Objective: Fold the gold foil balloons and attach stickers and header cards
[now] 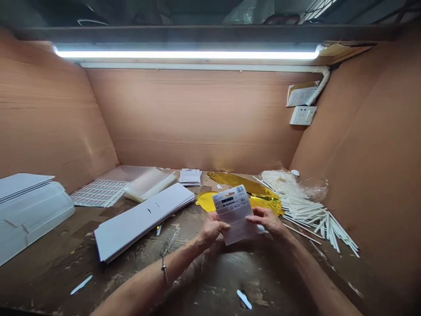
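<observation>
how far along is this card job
Done: no finished pile shows. In hand: the left hand and right hand hold one printed card. Left, it seems: gold foil, sticks, a white stack and clear bags lie loose around it.

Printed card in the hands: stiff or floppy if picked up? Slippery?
Probably fairly stiff: the card stands flat though the left hand and right hand pinch only its side edges. Likely light, since it looks thin. Glare near its top hints at a smooth face, maybe slippery.
</observation>
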Tool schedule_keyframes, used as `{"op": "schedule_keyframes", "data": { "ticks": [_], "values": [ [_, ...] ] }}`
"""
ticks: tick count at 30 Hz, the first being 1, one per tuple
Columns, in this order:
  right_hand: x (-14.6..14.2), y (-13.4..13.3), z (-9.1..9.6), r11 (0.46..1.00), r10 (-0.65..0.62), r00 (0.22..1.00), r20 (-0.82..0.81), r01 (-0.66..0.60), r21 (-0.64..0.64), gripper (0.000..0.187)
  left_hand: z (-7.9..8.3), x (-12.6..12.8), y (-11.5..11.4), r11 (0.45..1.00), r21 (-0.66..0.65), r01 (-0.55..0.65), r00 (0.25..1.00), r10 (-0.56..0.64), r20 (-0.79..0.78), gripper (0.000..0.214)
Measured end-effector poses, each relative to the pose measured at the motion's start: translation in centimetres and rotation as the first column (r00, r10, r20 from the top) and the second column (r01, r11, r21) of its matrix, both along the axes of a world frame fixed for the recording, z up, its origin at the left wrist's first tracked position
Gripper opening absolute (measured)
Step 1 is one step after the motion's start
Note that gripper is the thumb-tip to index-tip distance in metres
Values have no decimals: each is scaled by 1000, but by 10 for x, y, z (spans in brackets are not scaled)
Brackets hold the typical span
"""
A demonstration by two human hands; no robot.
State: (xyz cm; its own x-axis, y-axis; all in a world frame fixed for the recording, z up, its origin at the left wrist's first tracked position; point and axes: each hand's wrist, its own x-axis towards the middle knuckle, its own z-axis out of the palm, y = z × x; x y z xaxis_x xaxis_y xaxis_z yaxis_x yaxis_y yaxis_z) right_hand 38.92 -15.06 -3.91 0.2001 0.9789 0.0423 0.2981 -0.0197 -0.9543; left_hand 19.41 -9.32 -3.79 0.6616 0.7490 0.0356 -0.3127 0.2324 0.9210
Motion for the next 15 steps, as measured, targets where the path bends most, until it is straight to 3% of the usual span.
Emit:
{"op": "schedule_keyframes", "data": {
  "ticks": [2,3,10,15],
  "values": [
    [-8,3,7,969,228,949,-219,-242,-39,41,10,-12,14,996,50,75,996,-72,-57,37],
    [-14,5,7,954,275,916,-293,-297,-33,41,14,-18,20,994,56,95,992,-90,-85,36],
    [-58,40,-24,945,228,758,-611,-323,-48,38,13,-53,62,996,44,84,960,-68,-273,20],
    [-82,58,-42,960,160,762,-627,-268,-80,35,2,-70,75,996,-18,83,944,-84,-319,25]
  ]
}}
